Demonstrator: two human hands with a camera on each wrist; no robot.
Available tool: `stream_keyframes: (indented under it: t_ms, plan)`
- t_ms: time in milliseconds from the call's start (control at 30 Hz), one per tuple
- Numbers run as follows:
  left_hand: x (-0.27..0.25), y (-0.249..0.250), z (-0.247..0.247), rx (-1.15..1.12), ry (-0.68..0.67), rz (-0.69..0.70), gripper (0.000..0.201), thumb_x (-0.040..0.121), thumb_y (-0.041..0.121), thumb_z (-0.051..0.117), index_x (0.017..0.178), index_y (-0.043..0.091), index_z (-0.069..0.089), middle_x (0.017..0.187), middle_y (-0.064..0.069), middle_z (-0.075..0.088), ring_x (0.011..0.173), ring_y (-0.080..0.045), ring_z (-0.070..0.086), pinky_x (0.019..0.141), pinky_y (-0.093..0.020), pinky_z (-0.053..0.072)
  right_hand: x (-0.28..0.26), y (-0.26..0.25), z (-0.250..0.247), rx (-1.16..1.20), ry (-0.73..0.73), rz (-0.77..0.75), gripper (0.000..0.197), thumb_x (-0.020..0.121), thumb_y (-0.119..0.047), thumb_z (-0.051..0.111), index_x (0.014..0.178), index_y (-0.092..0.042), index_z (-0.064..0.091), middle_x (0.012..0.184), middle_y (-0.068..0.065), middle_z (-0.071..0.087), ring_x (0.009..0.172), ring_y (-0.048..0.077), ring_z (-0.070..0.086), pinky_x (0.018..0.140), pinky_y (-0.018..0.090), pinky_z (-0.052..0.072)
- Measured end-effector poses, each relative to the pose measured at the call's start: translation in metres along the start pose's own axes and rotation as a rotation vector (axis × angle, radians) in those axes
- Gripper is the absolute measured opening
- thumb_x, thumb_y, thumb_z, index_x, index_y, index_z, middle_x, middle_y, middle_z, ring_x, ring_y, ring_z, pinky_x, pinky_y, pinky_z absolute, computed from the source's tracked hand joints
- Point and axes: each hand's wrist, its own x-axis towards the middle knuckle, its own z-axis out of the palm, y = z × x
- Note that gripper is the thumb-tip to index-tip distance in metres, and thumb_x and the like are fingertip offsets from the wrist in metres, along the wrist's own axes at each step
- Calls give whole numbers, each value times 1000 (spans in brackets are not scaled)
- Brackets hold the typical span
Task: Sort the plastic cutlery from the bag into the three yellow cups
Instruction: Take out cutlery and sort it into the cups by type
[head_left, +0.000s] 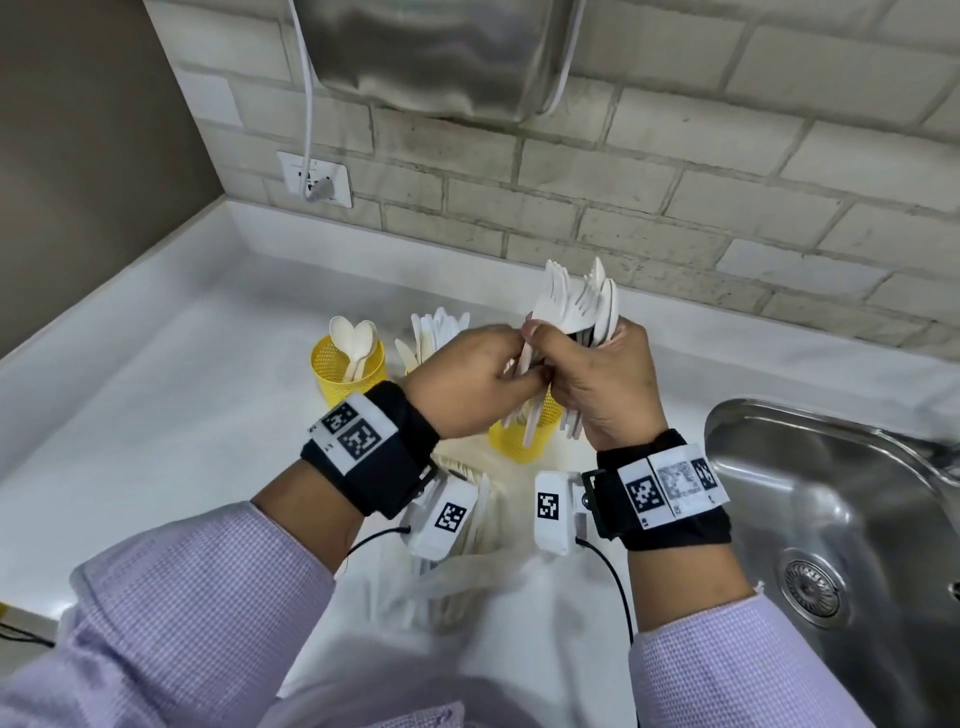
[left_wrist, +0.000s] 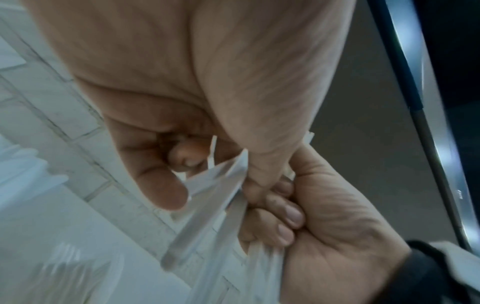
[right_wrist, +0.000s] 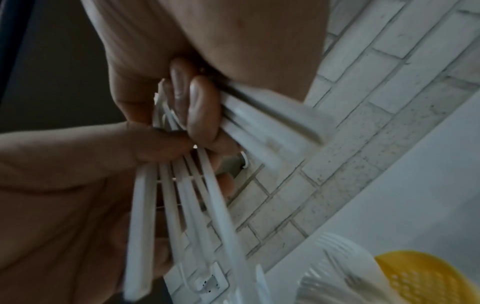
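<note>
Here the right hand (head_left: 602, 384) clasps the cutlery bundle (head_left: 576, 306) upright.

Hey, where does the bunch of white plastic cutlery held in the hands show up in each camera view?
Head: the cutlery bunch stands upper centre, gripped by the right hand and left hand.
Left wrist: handles run diagonally through the centre.
Right wrist: handles fan down the centre-left.
Shared landmark: the brick wall.

kitchen: steel sink (head_left: 831, 499), tiled backsplash (head_left: 623, 208), countertop (head_left: 156, 415)
</note>
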Motion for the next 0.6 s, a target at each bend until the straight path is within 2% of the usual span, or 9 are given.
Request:
stream_keyframes:
  t_ms: [67, 167, 233, 300, 400, 500, 600]
  plan:
    - [10, -4, -4, 13, -4, 21, 23, 90, 32, 71, 98, 10, 72, 87, -1, 63, 70, -5, 51, 68, -24, 42, 3, 0, -4, -18, 11, -26, 22, 88, 9, 70, 72, -6, 65, 49, -9, 58, 40, 2, 49, 42, 15, 38]
    - [28, -4, -12, 23, -56, -2, 17, 82, 33, 81, 85, 18, 76, 64, 8, 55, 56, -3, 45, 59, -23, 39, 10, -1, -11, -70, 11, -60, 14, 87, 9, 70, 78, -1, 65, 51, -8, 58, 42, 4, 50, 43, 17, 39]
    - [39, -3, -10, 32, -63, -33, 20, 79, 33, 83, 80, 14, 76, 58, 2, 55, 52, -6, 43, 56, -27, 40, 15, -3, -14, -66, 14, -35, 14, 89, 11, 66, 80, 1, 63, 46, -11, 54, 38, 1, 47, 40, 15, 37]
    - [48, -4, -2, 62, -54, -67, 26, 77, 34, 83, 79, 10, 75, 62, -6, 63, 55, -13, 50, 60, -33, 45, 21, -2, -19, -56, 11, 5, 24, 90, 12, 63, 73, -4, 59, 43, -12, 52, 35, 1, 46, 39, 14, 35]
    - [57, -11, 14, 66, -32, -125, 23, 75, 33, 84, 76, 11, 76, 61, -6, 66, 55, -15, 55, 56, -28, 46, 29, 7, -27, -88, 13, 54, 37, 89, 7, 68, 62, -13, 54, 43, -12, 48, 34, 2, 41, 39, 16, 32]
    - [63, -20, 32, 96, -1, -202, 29, 75, 32, 82, 64, 8, 68, 58, -6, 65, 55, -18, 59, 56, -26, 44, 33, 20, -35, -114, 41, 63, 31, 90, -7, 76, 68, -13, 55, 45, -13, 43, 36, 5, 36, 39, 18, 29]
    - [65, -27, 48, 101, -15, -264, 25, 75, 30, 82, 66, 11, 69, 64, -3, 69, 61, -17, 66, 60, -26, 51, 33, 35, -40, -155, 99, 49, 29, 88, -11, 79, 70, -13, 57, 46, -16, 47, 38, 0, 41, 40, 15, 33]
